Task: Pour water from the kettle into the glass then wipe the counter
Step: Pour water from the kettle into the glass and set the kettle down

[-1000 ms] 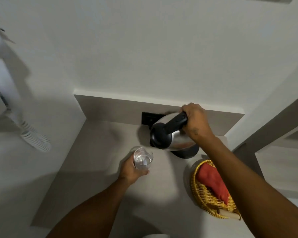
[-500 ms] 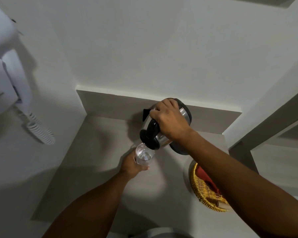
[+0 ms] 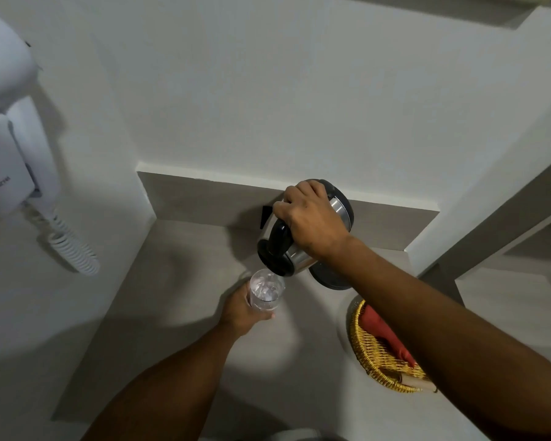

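Note:
A steel kettle (image 3: 339, 206) with a black lid and handle is tipped steeply forward, its spout just over a clear glass (image 3: 266, 289). My right hand (image 3: 312, 222) grips the kettle's handle from above. Water churns inside the glass, which my left hand (image 3: 240, 310) holds upright from its left side on the grey counter (image 3: 178, 281). The kettle's black base (image 3: 330, 278) sits on the counter behind the glass, partly hidden by my right forearm.
A woven yellow basket (image 3: 374, 354) holding a red cloth (image 3: 385, 334) stands on the counter at the right, partly under my right arm. A white wall-mounted hair dryer (image 3: 10, 148) with a coiled cord (image 3: 74, 249) hangs on the left wall. White walls close the counter on three sides.
The kettle was lifted off its base, swung left and tipped over the glass. Water has now risen in the glass. My left hand has kept its hold on the glass.

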`<action>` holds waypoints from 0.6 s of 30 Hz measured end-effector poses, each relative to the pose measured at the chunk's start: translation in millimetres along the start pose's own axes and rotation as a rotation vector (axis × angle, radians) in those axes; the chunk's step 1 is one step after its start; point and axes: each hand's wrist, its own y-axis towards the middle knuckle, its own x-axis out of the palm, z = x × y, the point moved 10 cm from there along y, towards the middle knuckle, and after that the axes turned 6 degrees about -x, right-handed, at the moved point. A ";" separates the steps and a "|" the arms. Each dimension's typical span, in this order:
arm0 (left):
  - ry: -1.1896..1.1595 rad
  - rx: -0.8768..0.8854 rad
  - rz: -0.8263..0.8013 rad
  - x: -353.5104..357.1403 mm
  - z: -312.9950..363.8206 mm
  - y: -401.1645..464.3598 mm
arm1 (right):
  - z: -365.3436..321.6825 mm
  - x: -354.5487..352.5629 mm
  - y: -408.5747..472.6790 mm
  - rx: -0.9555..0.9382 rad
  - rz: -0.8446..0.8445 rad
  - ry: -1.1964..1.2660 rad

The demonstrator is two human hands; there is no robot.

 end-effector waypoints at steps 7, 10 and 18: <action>-0.022 0.001 0.004 -1.2 2.3 -1.0 | 1.6 1.1 0.6 0.005 0.004 0.001; -0.059 0.004 0.004 -0.9 1.6 -0.1 | 3.6 4.9 -0.7 0.005 -0.006 0.001; -0.091 0.005 -0.014 2.7 1.2 3.8 | 14.4 10.9 -6.5 0.038 0.005 0.006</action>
